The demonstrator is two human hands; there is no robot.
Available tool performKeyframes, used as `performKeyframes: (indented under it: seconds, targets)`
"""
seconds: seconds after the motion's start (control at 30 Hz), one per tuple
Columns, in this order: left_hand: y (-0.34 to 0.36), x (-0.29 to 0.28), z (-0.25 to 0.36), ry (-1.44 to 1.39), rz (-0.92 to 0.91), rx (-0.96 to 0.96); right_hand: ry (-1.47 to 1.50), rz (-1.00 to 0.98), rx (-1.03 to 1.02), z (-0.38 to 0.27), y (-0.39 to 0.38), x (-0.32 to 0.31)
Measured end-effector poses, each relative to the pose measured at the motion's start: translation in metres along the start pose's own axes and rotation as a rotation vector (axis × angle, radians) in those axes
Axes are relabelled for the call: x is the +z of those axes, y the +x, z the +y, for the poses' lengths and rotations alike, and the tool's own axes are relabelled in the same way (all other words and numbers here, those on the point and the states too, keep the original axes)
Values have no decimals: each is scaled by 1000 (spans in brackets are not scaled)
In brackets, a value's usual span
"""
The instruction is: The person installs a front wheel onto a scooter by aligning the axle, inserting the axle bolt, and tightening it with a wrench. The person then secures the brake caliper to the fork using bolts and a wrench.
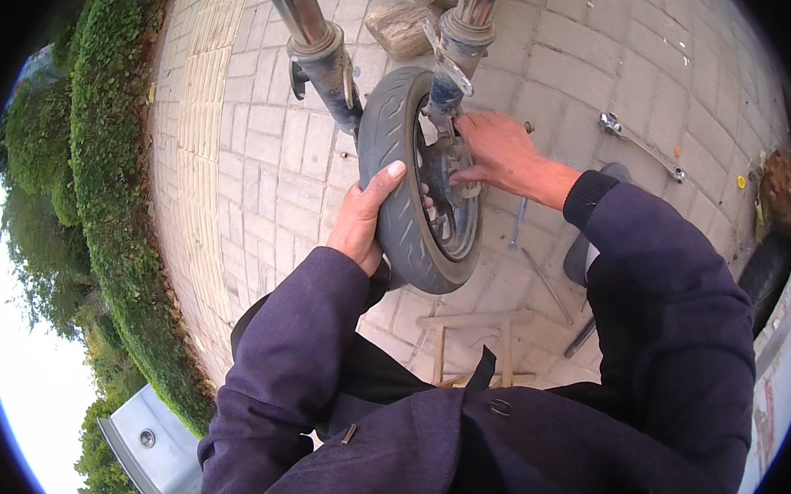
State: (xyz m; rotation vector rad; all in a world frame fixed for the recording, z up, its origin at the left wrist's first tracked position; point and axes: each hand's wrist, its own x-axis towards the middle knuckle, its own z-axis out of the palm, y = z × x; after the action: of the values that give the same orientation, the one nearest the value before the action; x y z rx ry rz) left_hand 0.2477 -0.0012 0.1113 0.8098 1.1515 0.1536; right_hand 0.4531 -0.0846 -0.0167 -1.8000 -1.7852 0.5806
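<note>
Left hand (359,216) gripped the wheel (410,207) — thumb on tread, fingertips showing through its openings, probably to steady it — while the right hand (505,154) had bent fingers near the hub (439,166), fork leg (446,93) just beyond them, whether gripping or merely touching I couldn't tell.

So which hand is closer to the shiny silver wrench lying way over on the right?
Right. The right hand is at the wheel, left of the wrench and apart from it; the left hand is farther left, gripping the wheel's left side.
</note>
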Motion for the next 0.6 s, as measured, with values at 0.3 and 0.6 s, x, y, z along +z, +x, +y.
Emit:
performKeyframes:
  seconds: [0.3,0.6]
  targets:
    - [-7,39,7,112,79,140,13,18,29,3,3,-2]
    - [-12,53,30,274,122,422,163,93,218,-10,9,2]
